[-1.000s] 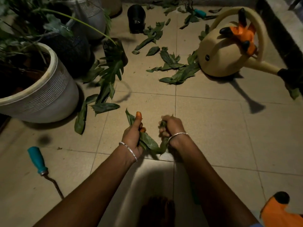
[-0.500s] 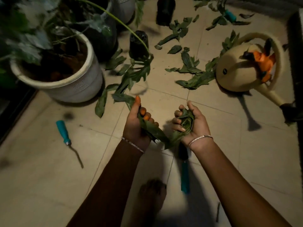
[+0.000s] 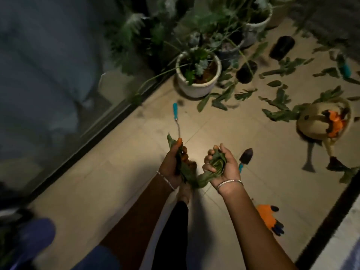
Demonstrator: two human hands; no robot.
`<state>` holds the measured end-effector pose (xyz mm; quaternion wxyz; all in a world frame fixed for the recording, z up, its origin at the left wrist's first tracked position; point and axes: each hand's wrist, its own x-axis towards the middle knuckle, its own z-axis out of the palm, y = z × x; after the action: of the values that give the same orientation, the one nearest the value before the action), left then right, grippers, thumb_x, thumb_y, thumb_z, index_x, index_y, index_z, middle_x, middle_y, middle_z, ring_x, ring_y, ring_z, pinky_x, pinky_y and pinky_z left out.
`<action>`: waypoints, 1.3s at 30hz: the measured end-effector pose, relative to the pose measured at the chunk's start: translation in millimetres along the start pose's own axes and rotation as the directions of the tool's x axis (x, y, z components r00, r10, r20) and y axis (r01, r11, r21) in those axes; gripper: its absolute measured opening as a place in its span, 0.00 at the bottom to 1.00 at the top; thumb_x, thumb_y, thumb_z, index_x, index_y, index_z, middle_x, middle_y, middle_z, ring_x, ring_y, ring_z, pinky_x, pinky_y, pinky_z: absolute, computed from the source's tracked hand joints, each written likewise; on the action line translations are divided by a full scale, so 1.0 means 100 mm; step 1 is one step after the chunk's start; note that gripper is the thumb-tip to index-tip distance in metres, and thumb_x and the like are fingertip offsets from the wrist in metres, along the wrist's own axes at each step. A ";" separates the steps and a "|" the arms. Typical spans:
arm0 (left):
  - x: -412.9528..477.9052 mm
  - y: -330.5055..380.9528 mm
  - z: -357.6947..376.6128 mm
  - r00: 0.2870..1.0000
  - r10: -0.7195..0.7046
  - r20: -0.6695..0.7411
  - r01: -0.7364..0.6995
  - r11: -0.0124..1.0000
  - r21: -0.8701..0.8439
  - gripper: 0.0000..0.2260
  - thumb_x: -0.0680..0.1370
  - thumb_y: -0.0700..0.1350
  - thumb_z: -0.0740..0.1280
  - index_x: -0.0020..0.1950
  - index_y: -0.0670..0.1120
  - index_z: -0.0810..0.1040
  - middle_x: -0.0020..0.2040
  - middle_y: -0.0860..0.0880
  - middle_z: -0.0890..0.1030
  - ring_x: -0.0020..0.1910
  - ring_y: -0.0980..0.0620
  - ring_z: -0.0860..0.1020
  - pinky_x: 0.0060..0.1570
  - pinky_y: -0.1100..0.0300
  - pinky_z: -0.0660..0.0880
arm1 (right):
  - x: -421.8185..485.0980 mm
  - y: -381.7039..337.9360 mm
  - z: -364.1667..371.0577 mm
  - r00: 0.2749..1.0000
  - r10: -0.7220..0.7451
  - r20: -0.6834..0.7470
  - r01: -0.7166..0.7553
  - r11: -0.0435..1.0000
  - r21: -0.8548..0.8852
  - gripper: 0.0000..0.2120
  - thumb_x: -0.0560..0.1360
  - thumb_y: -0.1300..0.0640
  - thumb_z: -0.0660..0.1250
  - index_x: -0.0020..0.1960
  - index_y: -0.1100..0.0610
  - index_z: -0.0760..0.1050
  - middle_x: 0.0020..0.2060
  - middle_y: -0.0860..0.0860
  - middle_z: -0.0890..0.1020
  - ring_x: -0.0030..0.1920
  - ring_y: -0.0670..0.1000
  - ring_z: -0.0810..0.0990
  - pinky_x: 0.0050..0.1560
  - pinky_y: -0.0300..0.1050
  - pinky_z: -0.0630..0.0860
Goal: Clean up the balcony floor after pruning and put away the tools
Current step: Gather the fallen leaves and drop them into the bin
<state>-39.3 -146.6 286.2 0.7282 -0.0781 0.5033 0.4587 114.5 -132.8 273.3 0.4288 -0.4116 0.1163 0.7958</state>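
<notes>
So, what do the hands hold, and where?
A bunch of leaves: the left hand grips one end, the right hand holds the other end rolled in its palm.

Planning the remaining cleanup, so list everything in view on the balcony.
cut leaves: many, green, scattered on floor
leaf bundle: one, green, held above floor, centre
watering can: one, beige, far right
gloves: two, orange-black, on floor and can
trowel: one, teal handle, floor, centre-right
teal-handled tools: two, left floor and far back
white planted pots: two, back
black pots: two, back
left grip: holds bundle
right grip: holds bundle's rolled end
</notes>
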 end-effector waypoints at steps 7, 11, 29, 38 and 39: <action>-1.31 0.32 -1.02 0.972 0.142 -0.186 -0.182 0.958 -0.221 0.12 0.74 0.56 0.69 0.39 0.49 0.73 0.27 0.53 0.72 0.25 0.56 0.70 0.28 0.61 0.69 | -0.71 1.15 0.63 0.982 0.189 0.019 -0.184 0.972 -0.144 0.11 0.79 0.47 0.64 0.43 0.52 0.78 0.38 0.48 0.80 0.29 0.46 0.77 0.21 0.34 0.66; -1.90 0.45 -1.71 0.940 0.192 -0.283 -0.276 0.913 -0.300 0.11 0.74 0.55 0.69 0.40 0.48 0.75 0.27 0.52 0.73 0.24 0.55 0.71 0.27 0.62 0.70 | -0.84 1.85 0.86 0.957 0.291 -0.005 -0.283 0.925 -0.252 0.10 0.78 0.47 0.64 0.43 0.52 0.77 0.36 0.49 0.80 0.28 0.46 0.77 0.21 0.34 0.67; -2.97 0.64 -5.78 0.719 0.050 -0.694 -0.456 0.787 -0.416 0.13 0.79 0.51 0.65 0.35 0.50 0.71 0.26 0.53 0.71 0.23 0.56 0.70 0.22 0.65 0.68 | -0.52 5.97 0.85 0.797 0.583 -0.162 -0.571 0.636 -0.519 0.11 0.77 0.45 0.65 0.44 0.53 0.77 0.36 0.50 0.79 0.29 0.47 0.77 0.22 0.35 0.68; -2.76 1.12 -7.33 0.688 -0.004 -0.725 -0.422 0.811 -0.405 0.13 0.81 0.48 0.64 0.38 0.45 0.74 0.23 0.51 0.75 0.32 0.49 0.72 0.42 0.56 0.74 | -0.17 7.31 0.57 0.775 0.568 -0.278 -0.593 0.500 -0.631 0.11 0.78 0.46 0.63 0.45 0.54 0.76 0.35 0.50 0.78 0.27 0.48 0.75 0.21 0.35 0.66; -2.75 1.17 -7.43 0.690 -0.003 -0.724 -0.406 0.826 -0.391 0.11 0.80 0.47 0.65 0.40 0.43 0.76 0.25 0.50 0.77 0.34 0.48 0.74 0.45 0.53 0.75 | -0.12 7.41 0.55 0.775 0.565 -0.283 -0.593 0.495 -0.636 0.12 0.78 0.46 0.63 0.45 0.54 0.76 0.35 0.50 0.78 0.27 0.48 0.75 0.21 0.34 0.66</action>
<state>-638.1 -670.3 190.8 0.3758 -0.3816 0.6006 0.5936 -489.3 -558.6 192.8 -0.0523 -0.4924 -0.0520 0.8673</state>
